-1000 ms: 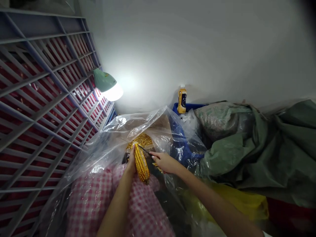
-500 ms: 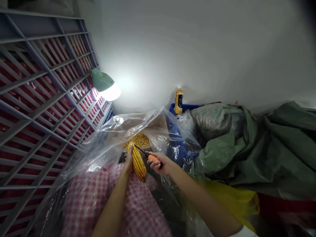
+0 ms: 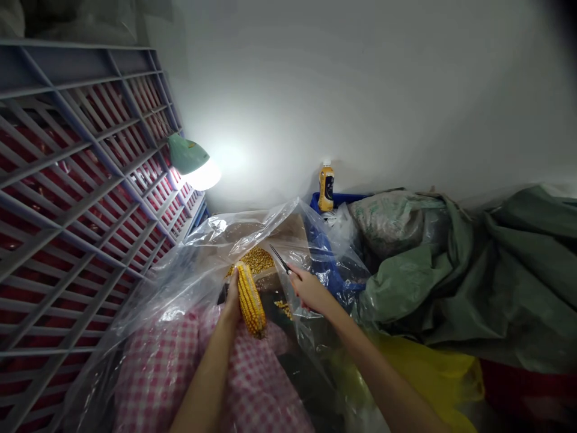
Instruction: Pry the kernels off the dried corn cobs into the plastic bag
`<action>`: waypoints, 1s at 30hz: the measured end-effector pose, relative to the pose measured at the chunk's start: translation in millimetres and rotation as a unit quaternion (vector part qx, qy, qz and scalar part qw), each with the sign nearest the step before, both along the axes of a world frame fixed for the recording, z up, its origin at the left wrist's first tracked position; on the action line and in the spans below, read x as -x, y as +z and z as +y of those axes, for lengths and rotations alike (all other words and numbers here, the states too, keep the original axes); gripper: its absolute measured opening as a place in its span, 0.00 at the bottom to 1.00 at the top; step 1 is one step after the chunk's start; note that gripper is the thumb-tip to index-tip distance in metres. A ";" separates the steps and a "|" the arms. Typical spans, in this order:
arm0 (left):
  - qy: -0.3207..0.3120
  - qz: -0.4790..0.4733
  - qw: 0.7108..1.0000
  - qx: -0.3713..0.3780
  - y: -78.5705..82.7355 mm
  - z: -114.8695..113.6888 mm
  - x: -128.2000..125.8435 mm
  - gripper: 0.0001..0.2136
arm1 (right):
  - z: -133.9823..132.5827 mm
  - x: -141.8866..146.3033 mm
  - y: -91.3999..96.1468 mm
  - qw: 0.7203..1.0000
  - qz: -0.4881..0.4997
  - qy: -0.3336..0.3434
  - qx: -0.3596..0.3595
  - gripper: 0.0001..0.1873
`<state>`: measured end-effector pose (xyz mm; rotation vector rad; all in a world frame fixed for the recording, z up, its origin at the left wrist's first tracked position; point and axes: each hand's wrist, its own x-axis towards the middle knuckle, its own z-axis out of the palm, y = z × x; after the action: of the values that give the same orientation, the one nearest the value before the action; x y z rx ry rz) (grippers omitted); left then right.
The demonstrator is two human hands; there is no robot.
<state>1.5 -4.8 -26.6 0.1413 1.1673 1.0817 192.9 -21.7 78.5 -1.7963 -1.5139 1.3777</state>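
The right hand (image 3: 309,291), gripping a screwdriver (image 3: 280,259), has swung right of the kernel heap (image 3: 258,260), while I see the left hand (image 3: 232,299) clasping the corn ear (image 3: 251,302) in front, likely light, stiff, best held round its middle.

- Your brightest light is the lamp (image 3: 193,161) at left, its bulb blown out white and glaring on the wall (image 3: 406,90) behind.
- Your corn cob (image 3: 250,300) reads clearly, kernel rows distinct.
- You get glints across the clear plastic sheet (image 3: 219,224).
- Your right side is dim; the far right corner is black.
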 end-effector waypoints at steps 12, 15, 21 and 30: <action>0.021 -0.081 0.997 -0.003 12.8 -0.4 4.5 0.30 | -114.0 13.5 -80.3 0.941 0.241 -0.184 0.152 0.41; -0.017 -0.064 0.998 0.020 13.3 -4.9 5.0 0.34 | -127.4 30.9 -89.6 0.922 0.268 -0.234 0.153 0.49; -0.031 -0.049 0.998 -0.005 17.7 -3.8 -2.4 0.23 | -135.4 52.7 -95.5 0.899 0.330 -0.252 0.137 0.50; -0.047 0.011 0.998 -0.046 35.5 -12.3 -11.3 0.20 | -119.5 68.7 -100.4 0.884 0.338 -0.306 0.106 0.52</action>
<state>12.8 -17.1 8.9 0.2777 1.1192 1.0529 124.3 -141.2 -21.9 -1.4620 -0.3969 1.6056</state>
